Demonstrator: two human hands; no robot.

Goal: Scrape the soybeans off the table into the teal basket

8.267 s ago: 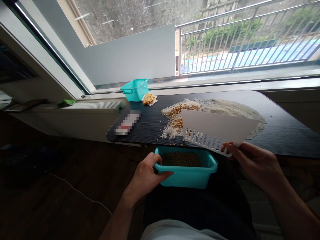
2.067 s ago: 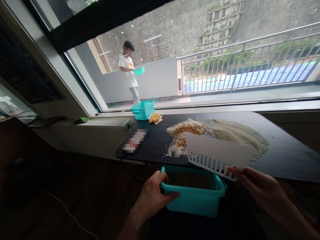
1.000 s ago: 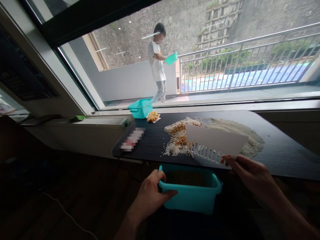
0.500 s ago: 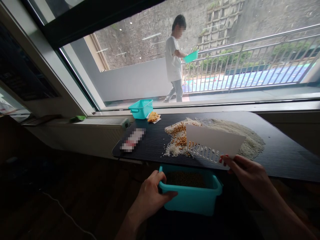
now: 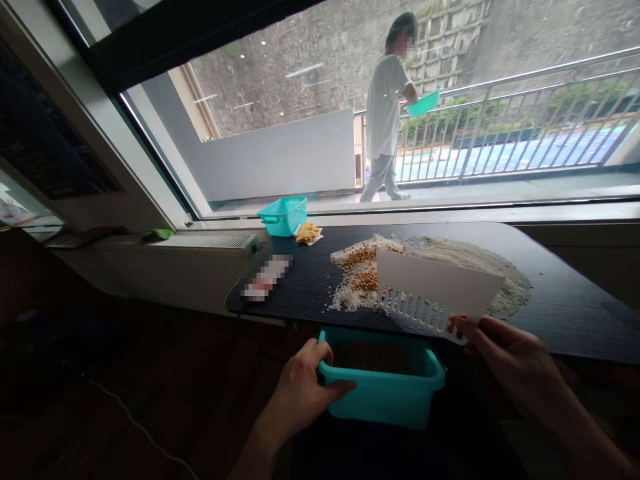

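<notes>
My left hand (image 5: pixel 305 383) is closed on the left rim of a turquoise plastic basin (image 5: pixel 385 397) below the table's front edge. Brownish grains (image 5: pixel 373 357) lie inside the basin, in shadow. In my right hand (image 5: pixel 505 347) is a flat white slotted scraper (image 5: pixel 435 280), pinched at its right end. Its row of slots points down and towards me. Behind the scraper, white rice (image 5: pixel 465 257) is spread across the table, with golden beans (image 5: pixel 367 277) mixed in at the left. The scraper hides part of the pile; whether it touches the grains I cannot tell.
On the dark table (image 5: pixel 305 287) are a second turquoise basin (image 5: pixel 285 217), a crumpled yellow item (image 5: pixel 309 233) and a blurred-out object (image 5: pixel 267 278). A radiator (image 5: pixel 210 244) stands at the left. Outside the window a person (image 5: pixel 390 107) carries a turquoise basin (image 5: pixel 423 103).
My right hand has moved slightly right and towards me with the scraper. My left hand stays on the basin. Outside, the person has walked to the right.
</notes>
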